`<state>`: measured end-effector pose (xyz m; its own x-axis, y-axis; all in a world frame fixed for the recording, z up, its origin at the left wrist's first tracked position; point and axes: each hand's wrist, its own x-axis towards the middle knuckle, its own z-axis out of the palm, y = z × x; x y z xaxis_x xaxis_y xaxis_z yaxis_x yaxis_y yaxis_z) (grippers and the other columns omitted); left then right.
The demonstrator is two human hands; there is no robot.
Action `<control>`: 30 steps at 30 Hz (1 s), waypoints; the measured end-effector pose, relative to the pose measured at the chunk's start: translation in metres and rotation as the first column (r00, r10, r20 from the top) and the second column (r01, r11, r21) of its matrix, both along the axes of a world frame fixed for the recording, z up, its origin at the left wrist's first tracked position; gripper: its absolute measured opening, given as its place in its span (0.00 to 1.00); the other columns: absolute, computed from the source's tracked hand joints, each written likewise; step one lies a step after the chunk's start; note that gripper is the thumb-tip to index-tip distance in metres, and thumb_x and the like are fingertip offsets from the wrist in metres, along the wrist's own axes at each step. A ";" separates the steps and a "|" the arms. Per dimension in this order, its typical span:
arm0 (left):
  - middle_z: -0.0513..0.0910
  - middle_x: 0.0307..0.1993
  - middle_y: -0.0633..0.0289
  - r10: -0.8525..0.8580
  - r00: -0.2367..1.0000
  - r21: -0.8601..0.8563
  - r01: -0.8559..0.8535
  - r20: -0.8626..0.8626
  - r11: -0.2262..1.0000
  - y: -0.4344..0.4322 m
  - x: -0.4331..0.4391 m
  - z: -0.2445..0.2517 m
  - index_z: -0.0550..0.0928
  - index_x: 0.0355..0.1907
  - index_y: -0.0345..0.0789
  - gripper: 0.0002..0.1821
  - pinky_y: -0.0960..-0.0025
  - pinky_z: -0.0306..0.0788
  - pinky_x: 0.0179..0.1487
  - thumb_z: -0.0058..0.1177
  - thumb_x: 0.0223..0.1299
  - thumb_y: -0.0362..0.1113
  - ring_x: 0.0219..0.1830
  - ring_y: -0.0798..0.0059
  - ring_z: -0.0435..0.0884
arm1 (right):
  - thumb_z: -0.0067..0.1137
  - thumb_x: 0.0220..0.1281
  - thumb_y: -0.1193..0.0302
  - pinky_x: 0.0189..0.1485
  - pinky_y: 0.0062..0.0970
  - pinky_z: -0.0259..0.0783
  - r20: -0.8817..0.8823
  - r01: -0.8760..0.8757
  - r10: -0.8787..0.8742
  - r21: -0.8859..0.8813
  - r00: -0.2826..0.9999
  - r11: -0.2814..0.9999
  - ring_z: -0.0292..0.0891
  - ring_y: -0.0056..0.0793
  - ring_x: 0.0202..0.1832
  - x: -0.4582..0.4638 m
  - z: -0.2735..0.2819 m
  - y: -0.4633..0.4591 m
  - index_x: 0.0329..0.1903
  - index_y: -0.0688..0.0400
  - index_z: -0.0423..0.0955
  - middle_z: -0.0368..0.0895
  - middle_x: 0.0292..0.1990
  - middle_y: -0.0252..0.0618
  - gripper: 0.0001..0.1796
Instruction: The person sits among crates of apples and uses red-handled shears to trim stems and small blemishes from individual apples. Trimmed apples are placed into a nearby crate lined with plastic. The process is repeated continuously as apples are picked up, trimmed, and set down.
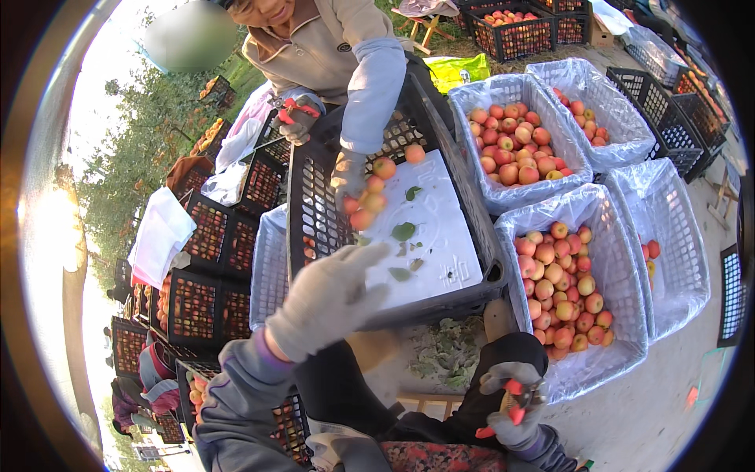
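Note:
My left hand (330,301), in a pale knit glove, hovers over the near left corner of a black plastic crate (389,321). Its fingers are spread and blurred, and I see nothing in them. The crate has a white liner sheet (427,218) on its floor, with loose green leaves (403,230) and several apples (375,202) at the far left side. Low on the right, by my knee, my right hand (519,425), also gloved, is closed around red-handled pruning shears (515,407).
Across the crate, a co-worker's gloved hand (349,171) touches the apples; the other holds red pruning shears (295,110). Plastic-lined crates (507,233) with apples stand at right. Stacked black crates (224,271) of apples stand at left. Cut leaves (446,354) lie on the ground by my feet.

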<state>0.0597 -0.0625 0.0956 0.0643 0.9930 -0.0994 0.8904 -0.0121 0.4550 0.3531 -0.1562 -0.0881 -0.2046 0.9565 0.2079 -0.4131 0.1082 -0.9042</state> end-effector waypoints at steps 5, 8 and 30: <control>0.85 0.37 0.47 -0.096 0.966 -0.278 0.026 -0.241 0.960 0.046 -0.091 -0.064 0.80 0.56 0.31 0.24 0.59 0.78 0.47 0.61 0.62 0.43 0.41 0.52 0.86 | 0.76 0.47 0.73 0.50 0.35 0.79 0.129 -0.194 0.183 0.076 0.975 0.978 0.83 0.37 0.46 -0.018 0.002 0.022 0.65 0.64 0.70 0.78 0.49 0.49 0.40; 0.85 0.38 0.47 -0.176 0.893 -0.375 0.009 -0.415 0.927 0.101 -0.117 -0.138 0.81 0.50 0.31 0.21 0.55 0.79 0.47 0.59 0.62 0.45 0.43 0.51 0.87 | 0.77 0.48 0.70 0.50 0.37 0.80 0.181 -0.218 0.215 -0.005 0.960 0.976 0.83 0.39 0.46 -0.014 0.007 0.030 0.65 0.64 0.71 0.79 0.48 0.49 0.40; 0.79 0.51 0.47 -0.208 0.405 -0.248 -0.048 -0.891 0.968 0.168 -0.157 -0.294 0.80 0.59 0.39 0.21 0.45 0.78 0.34 0.55 0.62 0.34 0.40 0.52 0.86 | 0.73 0.44 0.75 0.47 0.40 0.76 -0.280 -0.429 0.398 -0.056 0.874 0.902 0.81 0.43 0.44 0.000 -0.024 0.037 0.67 0.64 0.71 0.81 0.49 0.53 0.41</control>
